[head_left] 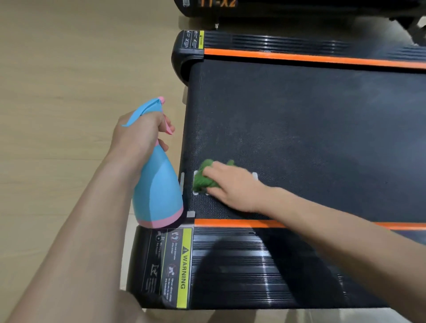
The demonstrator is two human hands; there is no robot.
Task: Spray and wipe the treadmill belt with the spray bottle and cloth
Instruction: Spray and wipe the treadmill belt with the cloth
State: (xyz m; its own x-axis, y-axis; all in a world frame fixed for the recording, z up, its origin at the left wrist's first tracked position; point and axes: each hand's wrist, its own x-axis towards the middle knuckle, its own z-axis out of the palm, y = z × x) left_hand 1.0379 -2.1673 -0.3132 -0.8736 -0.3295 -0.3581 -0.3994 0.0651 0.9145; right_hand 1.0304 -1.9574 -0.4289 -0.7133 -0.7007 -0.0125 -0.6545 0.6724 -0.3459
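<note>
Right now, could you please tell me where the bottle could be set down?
The wooden floor left of the treadmill is bare. So is the belt between the orange strips, beyond the cloth. The near corner is crowded: right hand, cloth, bottle.

Pale wood-look plank floor (pixel 69 69) fills left of view, seams running across. Lighter glossy floor strip (pixel 299 317) along bottom edge. Second black machine (pixel 299 11) at top, beyond plank floor, orange lettering (pixel 217 3) partly cut off by frame. Soft overhead light, faint glare on floor. No walls or windows in view.
</note>
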